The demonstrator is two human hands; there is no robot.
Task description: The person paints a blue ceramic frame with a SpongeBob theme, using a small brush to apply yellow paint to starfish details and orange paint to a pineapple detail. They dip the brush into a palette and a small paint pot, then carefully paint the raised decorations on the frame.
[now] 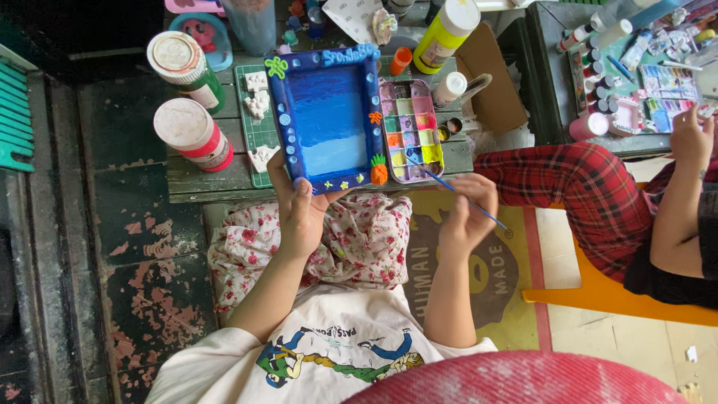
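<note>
Your left hand (299, 217) props the blue frame while your right hand (467, 213) readies the brush.

Painting is the step in hand, by the look of it — the blue picture frame (327, 118) stands tilted on the near edge of the green wooden surface (202, 179), your left grip pinching its lower rim, thumb on the front. Your right grip is pressed together on a thin blue paintbrush (456, 191), its tip just off the paint palette (410, 131). Next, I judge, comes a light dip into one well, then a steady stroke on the frame. That palette holds many small wells of mixed colours; two capped paint bottles (191, 135) stand left of the frame, contents hidden, and a yellow bottle (446, 34) stands farther back.
</note>
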